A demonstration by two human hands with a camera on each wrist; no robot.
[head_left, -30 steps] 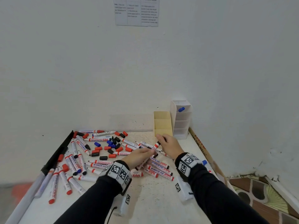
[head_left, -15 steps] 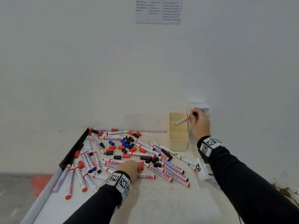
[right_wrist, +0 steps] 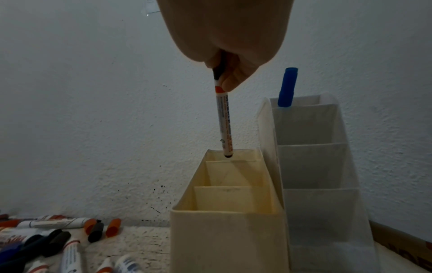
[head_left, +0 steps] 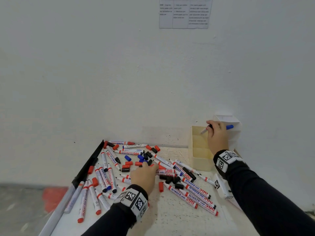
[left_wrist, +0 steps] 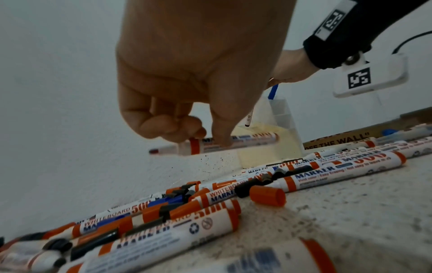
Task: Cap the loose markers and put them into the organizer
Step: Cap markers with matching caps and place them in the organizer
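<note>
Right hand (right_wrist: pixel 229 46) is raised over the cream organizer (right_wrist: pixel 224 234), fingers curled round the black-capped end of a marker (right_wrist: pixel 223 118); marker hangs approx. vertical, lower end at the rim of the rear compartment. White organizer (right_wrist: pixel 327 212) stands just beside it w/ a blue-capped marker (right_wrist: pixel 287 88) in its top tier. Left hand (left_wrist: pixel 187 73) is lowered above the loose markers (head_left: pixel 190 193) on the tabletop (head_left: pixel 170 222), wrist bent down, thumb and fingers pinching a red-banded uncapped marker (left_wrist: pixel 233 144) held approx. horizontal, clear of the pile.

markers (head_left: pixel 192 189) crowd table (head_left: pixel 170 222); near edge bare
</note>
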